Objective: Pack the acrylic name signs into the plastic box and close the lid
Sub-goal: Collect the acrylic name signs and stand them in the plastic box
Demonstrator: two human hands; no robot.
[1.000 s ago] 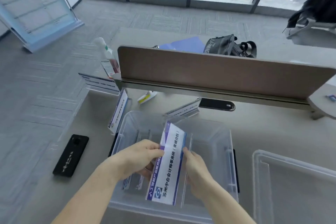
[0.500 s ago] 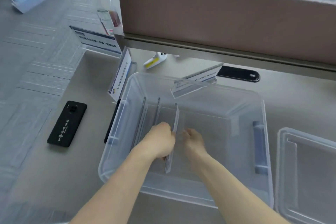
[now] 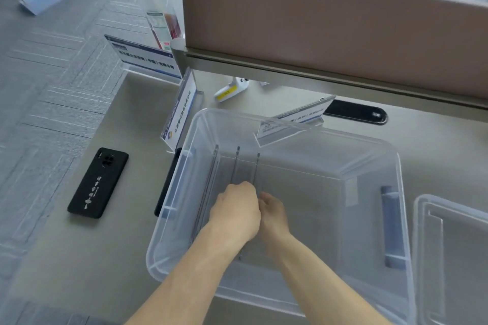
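A clear plastic box (image 3: 398, 208) stands open on the desk. Three acrylic name signs stand on edge inside it, at its left. My left hand (image 3: 236, 211) and my right hand (image 3: 273, 215) are both down in the box, pinching the rightmost sign (image 3: 256, 169) between them. Outside the box, one sign (image 3: 181, 109) stands by its left wall, another (image 3: 142, 57) sits further back left, and a third (image 3: 295, 120) rests at the box's back rim. The clear lid (image 3: 449, 258) lies flat on the desk to the right.
A black phone (image 3: 98, 182) lies on the desk to the left of the box. A brown divider panel (image 3: 330, 31) runs along the back. A spray bottle (image 3: 157, 5) stands at the back left, and a white and yellow marker (image 3: 229, 90) lies under the divider.
The sign went from tilted above the box to standing on edge inside it. Both hands sank deeper into the box with it. The view dropped closer to the desk.
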